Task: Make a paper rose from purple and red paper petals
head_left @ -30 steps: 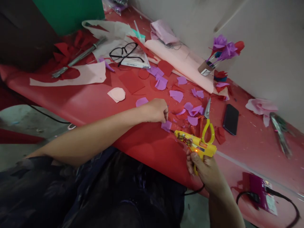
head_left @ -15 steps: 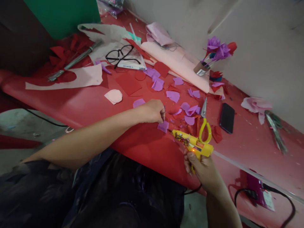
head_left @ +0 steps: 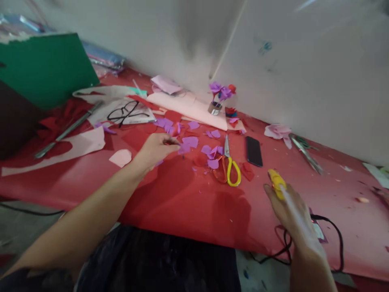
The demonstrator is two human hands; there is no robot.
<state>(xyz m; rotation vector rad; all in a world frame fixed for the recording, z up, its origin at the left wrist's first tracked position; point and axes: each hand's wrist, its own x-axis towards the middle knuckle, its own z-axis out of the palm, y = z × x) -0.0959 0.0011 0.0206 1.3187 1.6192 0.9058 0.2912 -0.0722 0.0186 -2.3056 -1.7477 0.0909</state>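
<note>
My left hand (head_left: 155, 151) is over the middle of the table, its fingertips closed on a small purple petal (head_left: 184, 148). More purple petals (head_left: 212, 152) lie scattered just beyond and to the right of it. My right hand (head_left: 288, 207) grips a yellow glue gun (head_left: 277, 183) at the right, mostly end-on to me, so its nozzle cannot be made out. Between the hands lie scissors (head_left: 233, 172) with one yellow and one red handle, blades pointing away.
A black phone (head_left: 254, 151) lies right of the scissors. Purple flowers (head_left: 224, 92) stand in a brown holder (head_left: 214, 108) near the wall. Eyeglasses (head_left: 127, 113), a pale pink roll (head_left: 188, 108) and a pink cut-out sheet (head_left: 82, 148) lie leftward. A black cable (head_left: 334, 231) loops at right.
My right hand has carried the glue gun rightward, away from the petals. My left hand now holds the purple petal raised off the table. The head view has tilted up and turned right.
</note>
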